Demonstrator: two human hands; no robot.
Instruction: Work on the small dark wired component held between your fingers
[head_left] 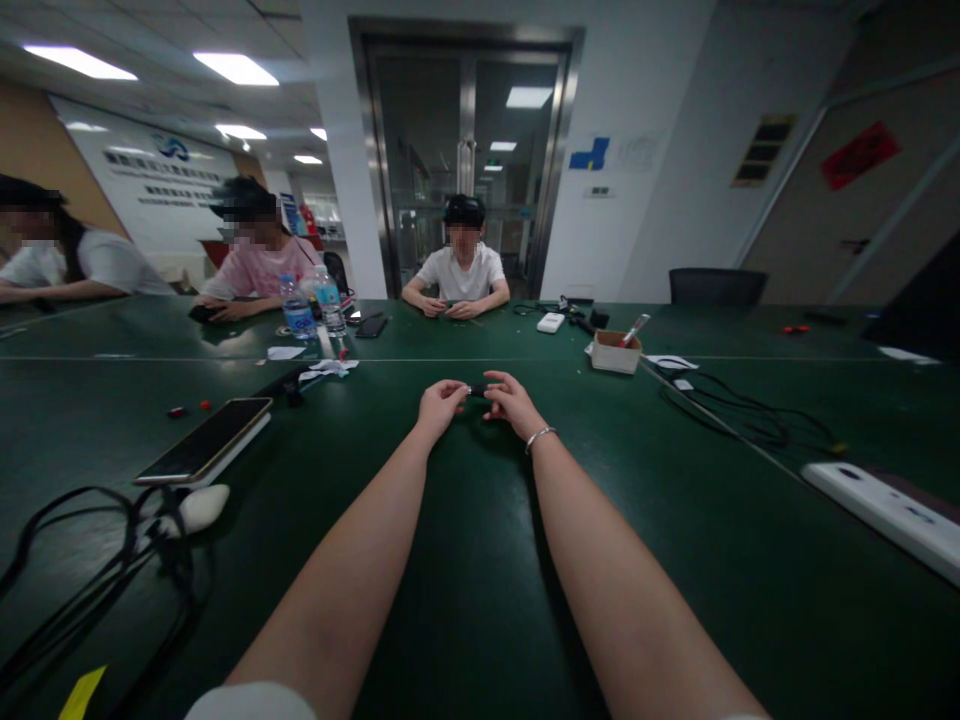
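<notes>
Both my arms reach forward over a green table (pixel 480 560). Between my hands is a small, dark, short stick-like object (pixel 478 391) with a silvery end on its left; its kind is too small to make out. My left hand (pixel 441 408) pinches the silvery end between thumb and fingertips. At the black end, my right hand (pixel 514 405) grips with thumb and fingers, its index finger raised slightly along the top. A silver bracelet (pixel 540 437) circles my right wrist.
On the left lie a phone (pixel 210 438), black cables (pixel 112 580) and a white mouse-like object (pixel 199 508). Farther back stand water bottles (pixel 298 310) and a small box (pixel 616 354). A white power strip (pixel 885 510) lies right. Several people sit across and left.
</notes>
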